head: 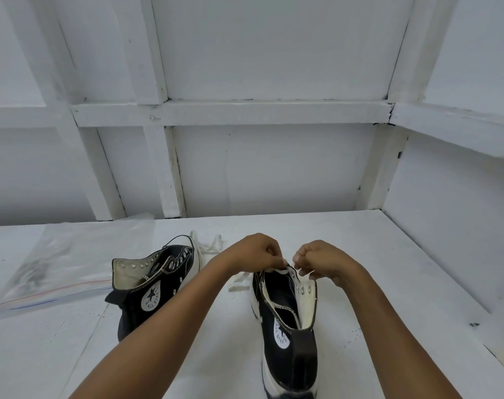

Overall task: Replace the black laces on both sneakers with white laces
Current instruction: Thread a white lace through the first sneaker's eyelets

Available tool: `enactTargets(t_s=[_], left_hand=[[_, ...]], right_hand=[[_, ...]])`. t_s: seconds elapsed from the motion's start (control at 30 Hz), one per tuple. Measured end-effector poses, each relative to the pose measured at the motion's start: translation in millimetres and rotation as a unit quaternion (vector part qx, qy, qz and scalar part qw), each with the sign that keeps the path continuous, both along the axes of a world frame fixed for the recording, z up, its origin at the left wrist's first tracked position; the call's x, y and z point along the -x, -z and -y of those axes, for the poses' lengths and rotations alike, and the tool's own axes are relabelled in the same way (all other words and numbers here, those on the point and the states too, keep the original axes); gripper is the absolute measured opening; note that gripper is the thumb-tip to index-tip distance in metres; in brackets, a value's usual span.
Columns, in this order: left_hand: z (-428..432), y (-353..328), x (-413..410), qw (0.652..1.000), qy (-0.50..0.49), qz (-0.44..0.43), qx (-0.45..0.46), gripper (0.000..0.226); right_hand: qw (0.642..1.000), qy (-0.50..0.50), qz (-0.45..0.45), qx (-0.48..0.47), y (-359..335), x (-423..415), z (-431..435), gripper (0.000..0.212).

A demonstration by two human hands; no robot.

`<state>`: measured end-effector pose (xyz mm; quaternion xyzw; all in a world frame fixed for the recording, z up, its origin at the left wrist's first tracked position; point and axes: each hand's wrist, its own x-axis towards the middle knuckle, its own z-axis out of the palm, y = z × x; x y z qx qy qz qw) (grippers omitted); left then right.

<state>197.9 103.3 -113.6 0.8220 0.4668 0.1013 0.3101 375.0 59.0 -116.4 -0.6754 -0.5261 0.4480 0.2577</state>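
— Where are the shoes?

— Both are on the white table (403,254). The right sneaker (299,358) stands upright near the front, heel toward the camera and toe pointing away. The left sneaker (147,309) lies tipped on its side further left, a little apart. Its tongue hangs open and I see no lace in its eyelets.

— And the hands?

— Both are at the far end of the right sneaker's opening, close together but not touching. The left hand (255,251) has its fingers curled in, thumb and forefinger pinching the white lace (240,279) at the left eyelet row. The right hand (321,262) is also curled tight. Its fingertips pinch at the top of the right eyelet flap, apparently on the same lace, though that grip is small and hard to read.

— Where does the lace run?

— A short stretch crosses the opening between the two hands. Its loose part trails onto the table just left of the shoe, under the left forearm.

— Anything else?

— A second white lace (209,244) lies in loops on the table beyond the left sneaker's toe. A clear plastic bag (57,263) lies at the far left with something dark and blurred inside. A white panelled wall (273,168) rises behind.
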Motion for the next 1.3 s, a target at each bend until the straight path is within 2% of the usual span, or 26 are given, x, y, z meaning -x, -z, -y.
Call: enactTargets(t_s=[0.07, 0.17, 0.2, 0.23, 0.33, 0.43, 0.5, 0.6, 0.77, 0.83, 1.03, 1.13, 1.2, 1.3], left_hand=[[-2.0, -2.6, 5.8, 1.000, -0.016, 0.017, 0.003, 0.026], [-3.0, -4.3, 14.9, 0.999, -0.033, 0.030, 0.026, 0.026], [-2.8, -3.7, 17.1, 0.998, -0.038, 0.037, 0.037, 0.025], [-1.9, -3.2, 19.2, 0.997, -0.043, 0.045, 0.048, 0.022], [1.8, -1.8, 24.0, 0.995, -0.048, 0.041, 0.075, 0.013], [4.9, 0.0, 27.8, 0.994, -0.059, 0.028, 0.085, 0.013], [6.4, 0.1, 30.2, 0.993, -0.073, 0.025, 0.091, 0.014], [9.7, -2.2, 33.7, 0.990, -0.076, 0.042, 0.113, 0.015], [12.4, -2.5, 38.1, 0.990, -0.060, 0.039, 0.125, 0.020], [11.0, -2.7, 39.9, 0.988, -0.072, 0.049, 0.129, 0.021], [2.6, -10.0, 42.9, 0.987, -0.133, 0.044, 0.080, 0.012], [0.9, -18.8, 41.2, 0.988, -0.133, -0.050, 0.053, 0.008], [3.1, -26.5, 38.4, 0.984, -0.109, -0.140, 0.033, 0.020], [3.6, -36.1, 33.7, 0.978, -0.099, -0.184, 0.019, 0.030]], right_hand=[[0.991, 0.071, -0.109, -0.020, 1.6, 0.2, -4.1, 0.014], [0.930, 0.156, -0.332, -0.037, -1.4, 0.7, -8.3, 0.016], [0.916, 0.169, -0.362, -0.042, -2.2, 0.1, -9.4, 0.019], [0.918, 0.174, -0.354, -0.043, -2.5, -0.2, -10.5, 0.021], [0.960, 0.144, -0.236, -0.039, 0.0, -0.3, -10.9, 0.022], [0.995, 0.044, -0.093, -0.013, 2.8, -3.7, -9.5, 0.020], [1.000, -0.018, -0.008, 0.024, 3.4, -5.8, -7.3, 0.020], [0.995, -0.072, 0.030, 0.057, 0.0, -7.2, -1.6, 0.015], [0.988, -0.127, 0.065, 0.053, -10.6, -16.1, 3.4, 0.014], [0.993, -0.100, 0.051, 0.040, -10.6, -19.4, 0.7, 0.019], [0.991, 0.044, -0.120, 0.024, -11.9, -24.5, -10.0, 0.023], [0.986, 0.069, -0.152, 0.022, -11.5, -20.6, -12.1, 0.025], [0.976, 0.098, -0.191, 0.014, -13.1, -18.7, -13.8, 0.024], [0.954, 0.141, -0.266, -0.009, -21.0, -19.7, -17.2, 0.024]])
